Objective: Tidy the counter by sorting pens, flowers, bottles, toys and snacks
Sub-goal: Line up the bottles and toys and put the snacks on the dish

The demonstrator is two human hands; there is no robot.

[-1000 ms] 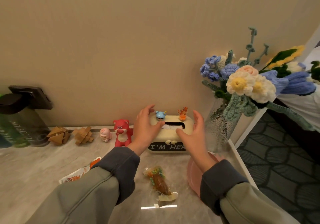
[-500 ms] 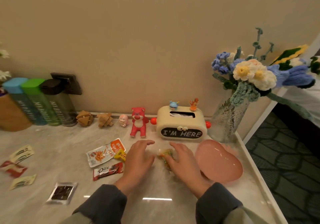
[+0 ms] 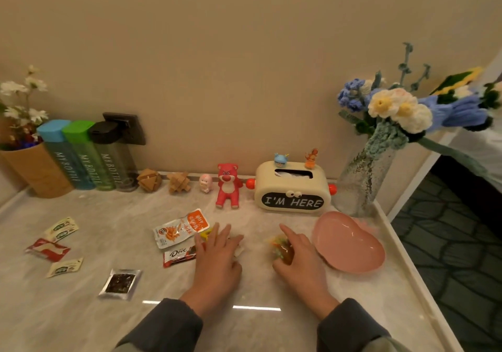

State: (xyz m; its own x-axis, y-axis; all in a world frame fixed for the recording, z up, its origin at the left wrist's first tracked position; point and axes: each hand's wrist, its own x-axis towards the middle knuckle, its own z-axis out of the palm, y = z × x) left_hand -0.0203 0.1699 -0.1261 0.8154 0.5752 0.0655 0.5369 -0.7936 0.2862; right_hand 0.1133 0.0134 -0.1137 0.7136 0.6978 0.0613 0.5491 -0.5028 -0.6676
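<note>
Marble worktop (image 3: pixel 81 311), beige wall (image 3: pixel 244 52). Found right grip (image 3: pixel 298 259) curled round wrapped snack (image 3: pixel 282 248), just beside pink plate (image 3: pixel 350 245); left grip (image 3: pixel 217 259) flat, unclenched, beside Dove bar (image 3: pixel 178 255). Judged slick wrapper liable to slip.

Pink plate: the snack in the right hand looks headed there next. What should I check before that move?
1. Right hand grips the snack: ok, though the index finger points out.
2. Plate has room: ok, nothing lies on it.
3. Path to the plate: ok, it sits just right of the hand with nothing between.
4. Vase out of the way: ok, it stands behind the plate.
5. Left hand off that path: ok, it lies flat.
6. What the left hand covers: cannot tell.
</note>
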